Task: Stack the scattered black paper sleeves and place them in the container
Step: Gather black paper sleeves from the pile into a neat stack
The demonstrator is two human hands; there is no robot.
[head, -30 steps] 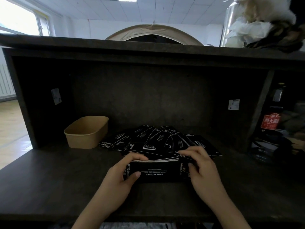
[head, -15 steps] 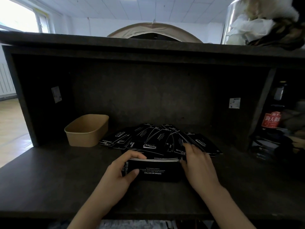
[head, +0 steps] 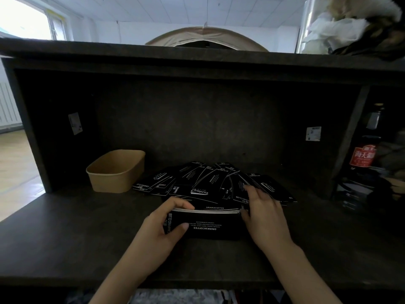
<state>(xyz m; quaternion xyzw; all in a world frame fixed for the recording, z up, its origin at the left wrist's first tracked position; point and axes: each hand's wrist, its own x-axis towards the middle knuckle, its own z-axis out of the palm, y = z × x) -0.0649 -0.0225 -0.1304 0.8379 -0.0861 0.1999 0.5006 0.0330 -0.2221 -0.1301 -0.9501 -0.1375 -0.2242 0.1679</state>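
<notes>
A gathered stack of black paper sleeves (head: 206, 222) stands on its long edge near the front of the dark desk (head: 65, 233), white print reading "DRINK&COFFEE" upside down on the face turned toward the camera and the pale sleeve edges showing along the top. The left hand (head: 163, 232) clasps the stack's left end, thumb pressed on the near face and fingers curled over the top edge onto the far side, so it is closed around the stack. The right hand (head: 264, 216) sits at the stack's right end with its palm side against that end, while its fingers stretch forward, loosely spread, onto the loose sleeves (head: 210, 183) behind; whether it actually pinches one of them cannot be told. Those loose sleeves lie flat in an overlapping fan just behind the stack, spreading from beside the container across to the right, several showing white logos and lines of text. The brown paper container (head: 116, 172), a rounded rectangular tub, stands open on the desk to the left of the fan, its near right corner just beside the leftmost sleeve, and nothing can be seen inside it from here. A raised shelf (head: 197, 60) spans the desk overhead. To the far right, past a dark upright panel, a dark bottle with a red label (head: 362, 150) stands in a shadowed compartment.
</notes>
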